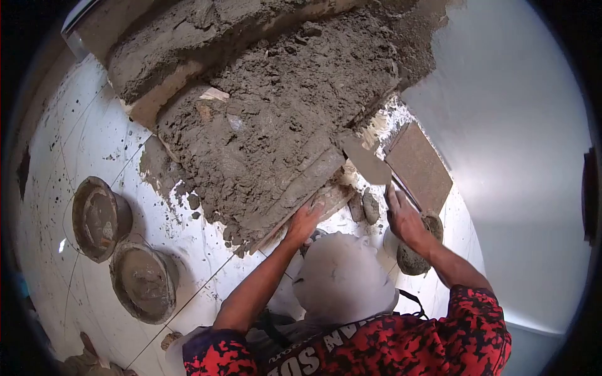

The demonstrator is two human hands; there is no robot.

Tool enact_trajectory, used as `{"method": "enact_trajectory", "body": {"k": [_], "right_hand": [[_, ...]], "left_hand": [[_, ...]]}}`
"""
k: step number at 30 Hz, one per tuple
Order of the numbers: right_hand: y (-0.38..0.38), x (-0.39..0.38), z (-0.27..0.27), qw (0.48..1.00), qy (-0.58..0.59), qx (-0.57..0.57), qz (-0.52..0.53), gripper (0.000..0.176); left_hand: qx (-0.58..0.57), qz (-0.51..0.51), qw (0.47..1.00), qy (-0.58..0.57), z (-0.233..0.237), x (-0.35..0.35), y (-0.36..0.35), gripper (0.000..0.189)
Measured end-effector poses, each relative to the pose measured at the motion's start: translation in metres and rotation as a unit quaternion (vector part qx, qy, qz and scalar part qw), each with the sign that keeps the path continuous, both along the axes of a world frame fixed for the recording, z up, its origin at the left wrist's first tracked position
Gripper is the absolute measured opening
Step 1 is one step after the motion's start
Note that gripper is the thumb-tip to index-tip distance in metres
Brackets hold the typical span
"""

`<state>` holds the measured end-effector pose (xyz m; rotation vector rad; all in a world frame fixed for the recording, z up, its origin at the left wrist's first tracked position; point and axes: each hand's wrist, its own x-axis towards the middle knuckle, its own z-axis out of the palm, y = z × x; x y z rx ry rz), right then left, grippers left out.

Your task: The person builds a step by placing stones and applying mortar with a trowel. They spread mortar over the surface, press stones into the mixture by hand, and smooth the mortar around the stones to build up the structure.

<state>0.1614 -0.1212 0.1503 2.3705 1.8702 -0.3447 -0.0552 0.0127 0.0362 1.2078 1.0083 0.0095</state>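
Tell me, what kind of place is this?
Most likely an indoor building site during masonry work: a heap of wet grey mortar on the white tiled floor, two round mortar-caked pans, and a flat grey trowel in the right hand.

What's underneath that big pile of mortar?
Around the mortar pile, white floor tiles show, and a smeared plank lines its edge by the left hand. What lies directly beneath is covered.
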Motion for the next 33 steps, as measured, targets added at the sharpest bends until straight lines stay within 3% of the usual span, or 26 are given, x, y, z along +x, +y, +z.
{"method": "enact_trajectory", "body": {"k": [2, 6, 8, 9, 10, 13, 14, 16, 18, 20, 22, 25, 27, 28, 30, 32, 33], "right_hand": [[-0.015, 0.0, 0.002, 1.0, 0.013, 0.015, 0.009, 0.065], [-0.029, 0.002, 0.017, 0.995, 0.084, 0.049, 0.004, 0.063], [-0.034, -0.004, 0.008, 0.941, 0.252, 0.078, -0.212, 0.059], [-0.032, -0.012, 0.004, 0.927, 0.264, 0.108, -0.243, 0.055], [-0.027, -0.018, 0.003, 0.926, 0.266, 0.108, -0.246, 0.055], [-0.015, -0.026, 0.002, 0.984, 0.095, 0.073, -0.133, 0.055], [-0.013, -0.024, 0.006, 0.984, 0.096, 0.074, -0.133, 0.055], [-0.003, -0.016, 0.025, 0.953, 0.258, 0.011, -0.158, 0.051], [0.008, -0.002, 0.047, 0.955, 0.269, -0.015, -0.124, 0.049], [0.018, 0.018, 0.063, 0.956, 0.246, -0.142, -0.07, 0.049], [0.036, 0.034, 0.072, 0.931, 0.259, -0.175, -0.187, 0.044], [0.041, 0.062, 0.052, 0.952, 0.228, -0.069, -0.192, 0.042], [0.028, 0.056, 0.044, 0.856, 0.413, -0.011, -0.312, 0.049], [0.023, 0.051, 0.04, 0.854, 0.414, -0.012, -0.314, 0.049], [0.018, 0.04, 0.035, 0.955, 0.176, 0.04, -0.237, 0.048], [0.015, 0.04, 0.032, 0.963, 0.136, 0.023, -0.232, 0.048], [0.011, 0.047, 0.024, 0.985, 0.079, 0.036, -0.151, 0.048]], "left_hand": [[0.01, -0.014, 1.0, 0.021, -0.005, 0.0, 0.001, 0.071], [0.079, -0.012, 0.995, 0.063, -0.02, 0.006, -0.005, 0.068], [0.061, -0.007, 0.997, 0.04, -0.028, 0.004, -0.008, 0.067], [0.049, 0.003, 0.999, 0.015, -0.028, 0.004, -0.007, 0.067], [0.049, 0.0, 0.999, 0.018, -0.029, 0.004, -0.007, 0.067], [0.062, 0.008, 0.998, 0.001, -0.027, 0.002, -0.007, 0.064], [0.063, 0.007, 0.998, -0.022, -0.03, 0.002, -0.007, 0.064], [0.061, 0.009, 0.997, -0.042, -0.031, 0.0, -0.007, 0.064], [0.057, -0.005, 0.998, 0.017, -0.023, 0.001, -0.005, 0.064], [0.068, -0.006, 0.997, 0.022, -0.018, 0.001, -0.004, 0.063], [0.075, -0.014, 0.997, 0.028, -0.02, 0.002, -0.005, 0.063], [0.023, -0.067, 0.995, 0.066, -0.026, 0.004, 0.003, 0.061], [0.066, 0.013, 0.997, -0.024, -0.026, 0.001, -0.007, 0.062], [0.065, 0.012, 0.998, -0.023, -0.027, 0.0, -0.009, 0.062], [0.098, 0.008, 0.995, -0.023, -0.036, 0.002, -0.01, 0.062], [0.111, 0.008, 0.993, -0.029, -0.047, 0.004, -0.011, 0.062], [0.125, 0.01, 0.991, -0.036, -0.048, 0.004, -0.011, 0.062]]}}
